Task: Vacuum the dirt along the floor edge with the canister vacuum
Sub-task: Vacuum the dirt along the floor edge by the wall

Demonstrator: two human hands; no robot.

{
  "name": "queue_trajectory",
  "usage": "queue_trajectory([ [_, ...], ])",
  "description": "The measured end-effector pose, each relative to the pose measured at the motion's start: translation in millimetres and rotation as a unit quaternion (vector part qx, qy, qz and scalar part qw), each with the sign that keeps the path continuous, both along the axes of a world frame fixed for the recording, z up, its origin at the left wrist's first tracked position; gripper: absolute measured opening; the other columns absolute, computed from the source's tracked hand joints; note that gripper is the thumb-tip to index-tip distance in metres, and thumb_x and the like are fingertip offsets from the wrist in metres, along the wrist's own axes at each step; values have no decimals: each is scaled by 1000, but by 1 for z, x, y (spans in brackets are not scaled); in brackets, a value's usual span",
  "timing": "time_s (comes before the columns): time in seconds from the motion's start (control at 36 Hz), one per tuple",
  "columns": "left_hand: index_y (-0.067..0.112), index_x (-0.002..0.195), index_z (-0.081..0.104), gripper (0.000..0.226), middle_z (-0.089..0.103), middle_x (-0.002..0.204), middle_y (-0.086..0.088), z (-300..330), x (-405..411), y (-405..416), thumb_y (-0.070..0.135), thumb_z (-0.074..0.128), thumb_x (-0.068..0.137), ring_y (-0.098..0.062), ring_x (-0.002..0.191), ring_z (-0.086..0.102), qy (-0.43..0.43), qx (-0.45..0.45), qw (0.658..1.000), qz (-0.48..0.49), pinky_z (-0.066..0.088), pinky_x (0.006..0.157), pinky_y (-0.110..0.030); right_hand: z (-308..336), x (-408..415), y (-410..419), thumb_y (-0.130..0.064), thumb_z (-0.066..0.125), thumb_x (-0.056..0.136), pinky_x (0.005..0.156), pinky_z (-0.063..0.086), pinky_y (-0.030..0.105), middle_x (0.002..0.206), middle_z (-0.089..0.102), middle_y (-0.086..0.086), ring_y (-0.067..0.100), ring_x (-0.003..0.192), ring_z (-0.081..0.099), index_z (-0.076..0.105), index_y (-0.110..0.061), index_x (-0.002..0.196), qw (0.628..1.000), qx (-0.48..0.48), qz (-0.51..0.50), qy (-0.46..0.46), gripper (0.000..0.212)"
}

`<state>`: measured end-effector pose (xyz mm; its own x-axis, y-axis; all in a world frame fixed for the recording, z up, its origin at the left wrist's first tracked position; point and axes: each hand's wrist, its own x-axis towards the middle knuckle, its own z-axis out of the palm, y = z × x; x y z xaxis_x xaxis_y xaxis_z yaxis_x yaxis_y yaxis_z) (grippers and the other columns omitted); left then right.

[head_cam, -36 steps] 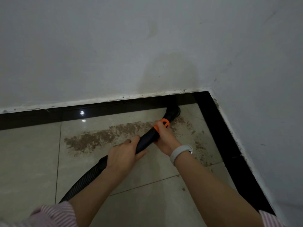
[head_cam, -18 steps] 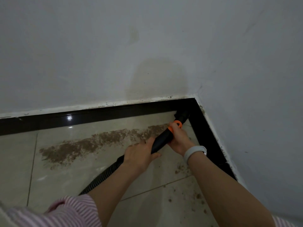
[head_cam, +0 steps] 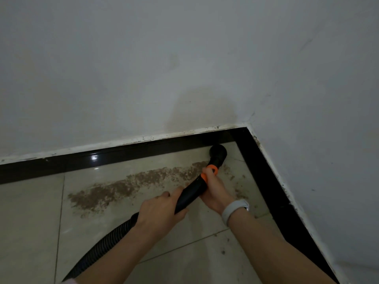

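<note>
Fingers of my right hand (head_cam: 215,189) curl round the black wand (head_cam: 192,191) just behind its orange collar (head_cam: 209,172); my left hand (head_cam: 162,212) wraps it lower down, where the ribbed hose (head_cam: 102,249) begins. The round nozzle (head_cam: 218,151) sits in the corner, close to the dark skirting (head_cam: 123,153). Most of the dirt (head_cam: 127,187) lies in a brown band to its left, untouched, with specks scattered to the right. I judge the risks to be knocking the skirting, lifting the nozzle so suction is lost, or dragging the hose through the band and smearing it. Two walls (head_cam: 184,68) hem the corner in.
</note>
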<state>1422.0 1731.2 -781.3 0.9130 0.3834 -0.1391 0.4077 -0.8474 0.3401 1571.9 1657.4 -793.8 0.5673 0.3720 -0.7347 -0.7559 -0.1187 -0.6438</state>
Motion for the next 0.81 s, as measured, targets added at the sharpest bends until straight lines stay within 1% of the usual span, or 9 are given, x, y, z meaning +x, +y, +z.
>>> queue_trajectory([
  [0.06,30,134,38,50,63,98,3,0,-19,8,55,42,92,-16,75,64,-14,-6,1000,1,35,48,-24,0,-18,7,-17,51,95,66,44,32,80,43,8,20,74,47,45,-12,88,1000,4,21,-3,10],
  [0.08,26,124,48,47,65,85,5,-1,-29,11,56,41,88,-13,61,62,-23,1,1000,1,25,40,-19,1,-27,11,-18,51,95,67,45,33,81,43,8,20,76,47,45,-13,90,999,6,33,-6,9],
  [0.14,22,107,58,51,62,66,7,4,-49,17,58,37,79,-11,43,55,-32,-6,999,8,13,36,-14,5,-45,20,-17,50,95,67,46,33,82,45,8,21,76,49,47,-13,90,999,6,50,-13,7],
  [0.22,28,115,42,46,65,91,4,4,-81,26,59,35,82,-17,67,63,-19,-22,999,23,39,47,-25,14,-74,33,-13,50,94,64,44,33,74,42,7,19,70,45,43,-13,82,997,14,70,-21,14],
  [0.28,31,112,37,44,65,95,4,7,-103,34,61,32,81,-18,72,63,-37,-28,998,47,41,52,-27,20,-94,42,-12,50,93,65,43,33,73,40,7,19,70,43,40,-14,80,996,29,87,-17,16],
  [0.39,26,112,40,31,62,102,7,19,-146,44,45,49,90,-14,83,62,30,-32,994,102,43,61,-26,27,-138,61,-15,49,95,70,48,34,83,45,8,23,81,48,44,-13,94,993,27,115,11,6],
  [0.47,24,109,39,28,64,101,6,26,-181,50,38,52,89,-15,84,63,59,-18,986,153,38,60,-26,33,-176,78,-17,51,96,79,49,36,89,48,8,23,86,51,45,-14,102,989,35,141,42,9],
  [0.64,26,95,34,28,55,79,6,38,-258,63,34,58,83,-20,73,59,79,-26,956,282,38,56,-27,36,-262,120,-18,55,93,67,49,32,87,50,5,18,78,52,45,-18,105,977,50,202,45,15],
  [0.81,24,92,40,26,56,74,4,38,-335,69,34,62,81,-23,68,59,93,-19,933,346,41,56,-28,30,-331,141,-28,58,92,75,52,33,119,51,11,22,96,57,33,-9,135,947,27,305,92,52],
])
